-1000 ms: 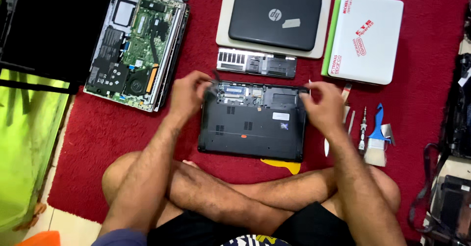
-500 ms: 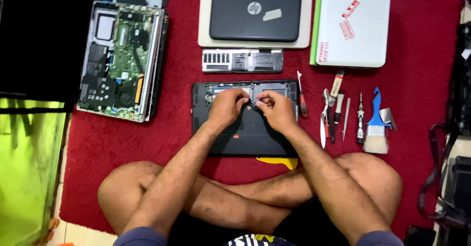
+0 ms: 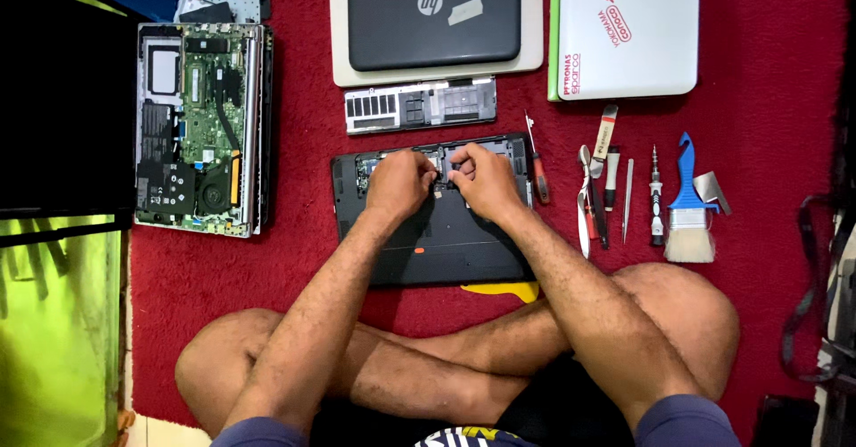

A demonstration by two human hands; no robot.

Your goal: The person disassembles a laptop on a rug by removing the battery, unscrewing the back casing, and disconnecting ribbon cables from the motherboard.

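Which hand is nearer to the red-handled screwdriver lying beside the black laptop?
The right hand. It rests on the black laptop just left of the red-handled screwdriver. The left hand lies farther left, beyond the right hand.

Home floor repair spot: red carpet (image 3: 767, 73), opened laptops (image 3: 201, 126), tools (image 3: 655, 197)

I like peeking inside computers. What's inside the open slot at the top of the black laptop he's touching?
Both hands, left hand and right hand, cover most of the open bay of the black laptop. Only slivers of small parts show beside the fingers. What lies under the hands cannot be seen.
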